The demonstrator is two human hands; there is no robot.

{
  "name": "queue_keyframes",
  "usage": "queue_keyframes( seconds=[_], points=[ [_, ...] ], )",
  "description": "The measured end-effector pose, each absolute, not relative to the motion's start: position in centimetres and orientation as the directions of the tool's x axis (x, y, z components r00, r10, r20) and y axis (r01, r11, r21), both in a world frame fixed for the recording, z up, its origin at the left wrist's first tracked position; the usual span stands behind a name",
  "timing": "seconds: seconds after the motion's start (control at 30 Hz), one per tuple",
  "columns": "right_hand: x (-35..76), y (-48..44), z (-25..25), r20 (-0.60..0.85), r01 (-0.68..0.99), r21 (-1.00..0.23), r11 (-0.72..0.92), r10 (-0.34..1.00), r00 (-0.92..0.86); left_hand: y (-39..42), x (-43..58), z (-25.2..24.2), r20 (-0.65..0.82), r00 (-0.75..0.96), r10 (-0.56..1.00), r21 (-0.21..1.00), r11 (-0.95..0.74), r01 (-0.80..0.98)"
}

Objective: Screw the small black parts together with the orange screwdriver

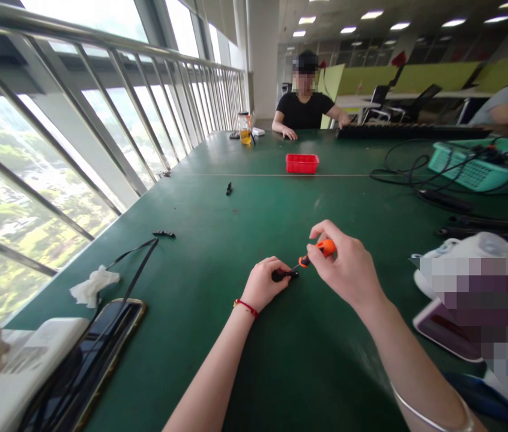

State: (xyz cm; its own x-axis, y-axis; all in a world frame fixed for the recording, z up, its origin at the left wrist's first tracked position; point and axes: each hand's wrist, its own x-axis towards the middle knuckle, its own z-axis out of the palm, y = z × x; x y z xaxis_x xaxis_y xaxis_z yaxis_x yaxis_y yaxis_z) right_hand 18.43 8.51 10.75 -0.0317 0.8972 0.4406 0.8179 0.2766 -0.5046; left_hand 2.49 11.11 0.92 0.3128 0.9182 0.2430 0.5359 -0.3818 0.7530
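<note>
Near the middle of the green table [200, 252], my left hand [266, 281] has its fingers closed on a small black part [282, 275] lying on the surface. My right hand [344, 264] grips an orange and black screwdriver [325, 247] by its handle, just to the right of my left hand. The screwdriver's thin shaft slants down to the left, and its tip meets the black part or is very near it. Fingers partly cover the part, so its full shape is hidden.
A red tray [302, 164] and a small black piece [229, 189] lie farther ahead. A phone [114, 324] with a strap and a tissue [95, 286] are left. A teal basket [465, 168] with cables stands right. A person [306, 111] sits opposite.
</note>
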Motion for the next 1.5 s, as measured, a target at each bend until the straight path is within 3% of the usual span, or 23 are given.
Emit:
queue_keyframes(
  seconds=[0.13,0.3,0.63,1.1,1.5],
  points=[
    [18.4,8.6,11.0,0.445,0.847,-0.464,0.260,0.895,-0.031,11.1,2.5,0.9,0.241,0.320,0.916,0.763,-0.382,0.521],
    [18.3,8.7,11.3,0.423,0.818,-0.495,0.293,0.904,-0.068,11.1,2.4,0.8,0.253,0.327,0.910,0.757,-0.397,0.519],
    [18.0,7.9,12.4,0.320,0.891,-0.388,0.237,0.941,-0.111,11.2,2.4,0.3,0.282,0.335,0.899,0.746,-0.425,0.513],
    [17.7,8.3,11.8,0.399,0.892,-0.358,0.274,0.909,-0.119,11.4,2.4,0.3,0.256,0.360,0.897,0.776,-0.413,0.477],
    [17.3,8.4,11.3,0.361,0.827,-0.472,0.306,0.923,-0.135,11.4,2.4,0.3,0.268,0.364,0.892,0.771,-0.426,0.474]
  ],
)
